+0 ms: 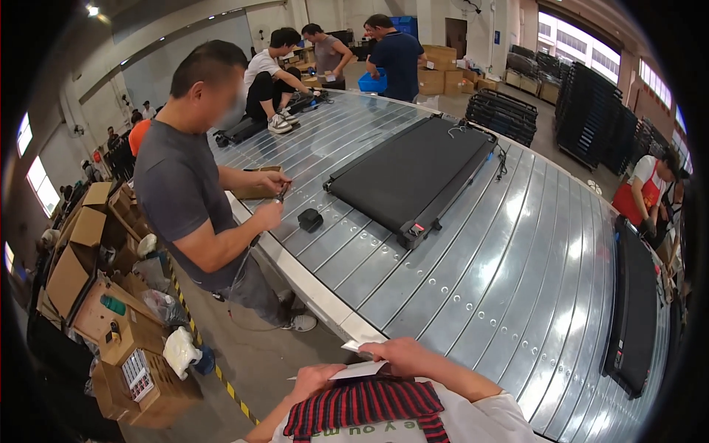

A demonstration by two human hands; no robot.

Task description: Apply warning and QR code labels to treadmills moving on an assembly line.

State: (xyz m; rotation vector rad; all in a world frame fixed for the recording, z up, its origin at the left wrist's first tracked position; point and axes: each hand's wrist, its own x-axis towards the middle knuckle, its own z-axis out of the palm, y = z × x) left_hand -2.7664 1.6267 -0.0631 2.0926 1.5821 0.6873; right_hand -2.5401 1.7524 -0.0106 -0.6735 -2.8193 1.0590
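Note:
Close to my body, at the near edge of the metal-slatted table [473,325], my left hand [316,380] and my right hand [410,360] are both closed on a thin white sheet [360,370] that looks like paper. The left fingers pinch its left side. My right hand grips the other side, and a white corner pokes out past its fingertips. A black treadmill [413,170] lies flat on the table ahead, beyond both hands. To its left sits a small black part [310,219].
A co-worker [199,162] at the table's left edge holds a small tool. Open cardboard boxes [151,384] stand on the floor at left, beside yellow-black tape. Another treadmill [631,310] lies at far right, near a person in a red apron [641,193]. More people work at the back.

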